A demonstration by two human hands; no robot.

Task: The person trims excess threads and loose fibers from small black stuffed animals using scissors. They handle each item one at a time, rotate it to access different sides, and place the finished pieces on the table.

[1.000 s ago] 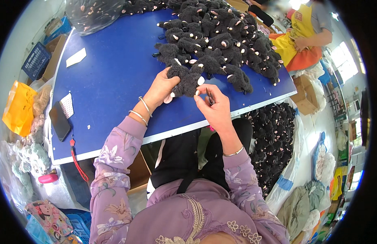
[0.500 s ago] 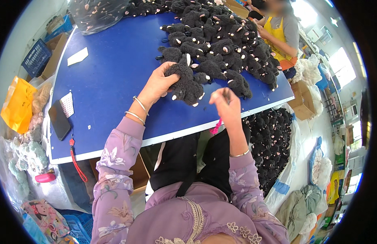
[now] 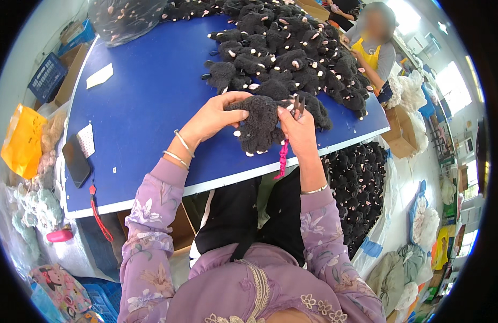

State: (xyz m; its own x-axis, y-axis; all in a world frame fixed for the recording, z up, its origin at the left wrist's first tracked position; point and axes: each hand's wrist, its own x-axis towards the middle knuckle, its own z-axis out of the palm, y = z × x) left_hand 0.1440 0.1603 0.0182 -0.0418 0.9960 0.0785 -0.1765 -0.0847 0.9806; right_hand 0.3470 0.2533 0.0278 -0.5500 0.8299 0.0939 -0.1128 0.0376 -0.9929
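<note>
A black plush toy [image 3: 255,126] with small pale feet is held over the near part of the blue table [image 3: 152,81]. My left hand [image 3: 219,114] is closed on its left side, thumb on top. My right hand [image 3: 298,129] is closed at the toy's right side, its thumb and fingertips against the fur. Small dark thread snips [image 3: 299,104] stick up from between the right fingers, points away from me. A braided pink cord [image 3: 283,160] hangs below that hand. The right palm hides the snips' lower part.
Many similar black plush toys [image 3: 276,59] are heaped at the table's far right, with more in a bag [image 3: 356,199] below. A phone [image 3: 76,161] with a red strap and a white paper [image 3: 100,76] lie left. A co-worker in a yellow apron [image 3: 370,52] is at far right.
The toy has been turned in my left hand and brought slightly nearer. My right hand has come in from beside it to touch its edge, and the snips' blades now show.
</note>
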